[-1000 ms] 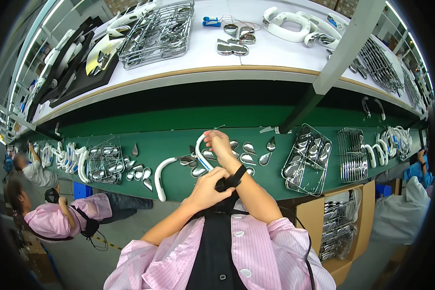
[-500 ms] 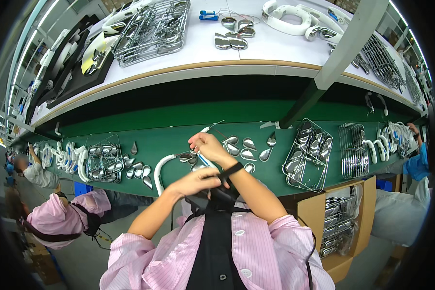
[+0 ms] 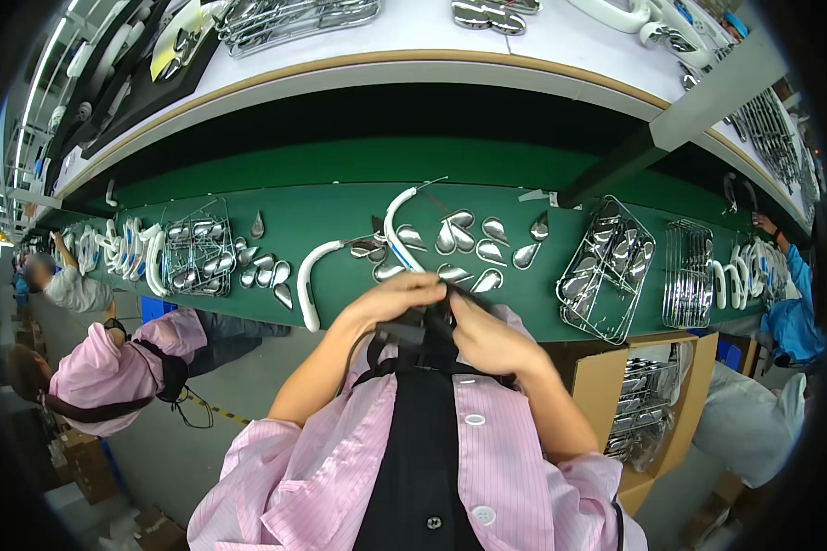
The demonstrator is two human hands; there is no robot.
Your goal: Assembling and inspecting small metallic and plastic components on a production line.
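Note:
My left hand and my right hand meet close to my chest, at the table's near edge. Between them is a black strap, gripped by the closed fingers of both; part of it is hidden and motion blurs the fingertips. Just beyond, a white curved handle with a blue strip and thin wires lies on the green table. Left of it rests a second white curved handle. Shiny teardrop-shaped metal pieces are scattered around the handles.
Wire racks of shiny pieces stand left and right. An open cardboard box of similar pieces sits below the right edge. Overhead runs a white shelf with a slanting post. Other people work at both sides.
My right hand has drawn back from the handle to my chest, beside the left hand. The black band no longer shows on my right wrist. The view has shifted toward the near side.

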